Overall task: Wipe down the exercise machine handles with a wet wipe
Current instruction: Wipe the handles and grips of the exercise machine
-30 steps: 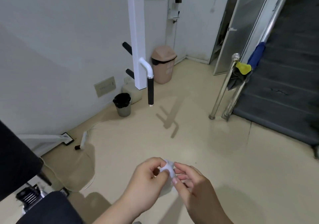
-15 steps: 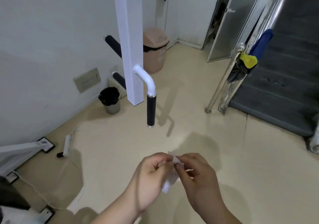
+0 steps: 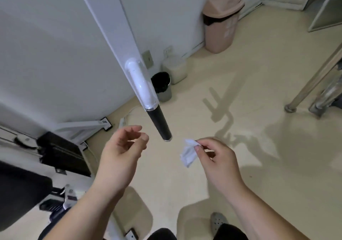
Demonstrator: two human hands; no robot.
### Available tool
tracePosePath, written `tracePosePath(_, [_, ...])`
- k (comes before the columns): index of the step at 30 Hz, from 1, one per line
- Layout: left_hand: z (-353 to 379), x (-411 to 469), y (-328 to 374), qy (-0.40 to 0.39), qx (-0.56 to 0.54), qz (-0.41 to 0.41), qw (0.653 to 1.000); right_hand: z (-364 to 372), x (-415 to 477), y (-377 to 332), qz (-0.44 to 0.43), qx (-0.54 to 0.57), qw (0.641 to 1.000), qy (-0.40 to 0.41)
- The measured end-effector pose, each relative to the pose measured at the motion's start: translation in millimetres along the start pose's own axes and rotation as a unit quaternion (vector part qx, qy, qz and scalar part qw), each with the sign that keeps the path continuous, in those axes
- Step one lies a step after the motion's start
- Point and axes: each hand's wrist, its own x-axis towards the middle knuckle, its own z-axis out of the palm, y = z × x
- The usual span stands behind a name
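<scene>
A white machine post [image 3: 111,21] slants down from the top, and a white curved arm on it ends in a black grip handle [image 3: 160,124] that points toward me. My right hand [image 3: 218,162] pinches a crumpled white wet wipe [image 3: 188,153] just right of and below the handle's tip. My left hand [image 3: 120,152] hovers just left of the tip with loosely curled fingers and holds nothing. Neither hand touches the handle.
A pink swing-lid bin [image 3: 222,17] stands by the far wall, a small black-lined bin [image 3: 162,87] behind the handle. Chrome stair rail posts [image 3: 303,91] rise at right. Black machine parts [image 3: 61,152] and a white base leg [image 3: 81,126] lie at left. My shoe [image 3: 218,221] shows below.
I have moved closer to the handle, which is now just ahead of my hands. My hands have parted; the left let go of the wipe, which stays in my right hand.
</scene>
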Motion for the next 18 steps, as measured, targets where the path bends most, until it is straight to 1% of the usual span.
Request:
tracePosePath(3, [15.0,3.4,15.0,0.066,0.013,0.028,0.997,-5.4,22.7,14.4,0.004,0.048,0.999,-0.007])
tracePosePath(6, [25.0,3.7,27.1,0.108,0.021,0.044,0.993,-3.2,34.4,24.4,0.015,0.088,0.996,-0.023])
tracePosePath(11, [35.5,8.0,46.0,0.145,0.057,0.071,0.985,8.5,46.4,41.8,0.047,0.118,0.991,-0.043])
tracePosePath(15, [46.6,15.1,53.5,0.159,0.067,0.077,0.982,17.0,56.9,51.2,0.062,0.125,0.989,-0.04])
tracePosePath(18, [53.3,18.4,55.3,0.183,0.096,0.08,0.975,24.2,68.5,52.5,0.068,0.13,0.989,-0.037])
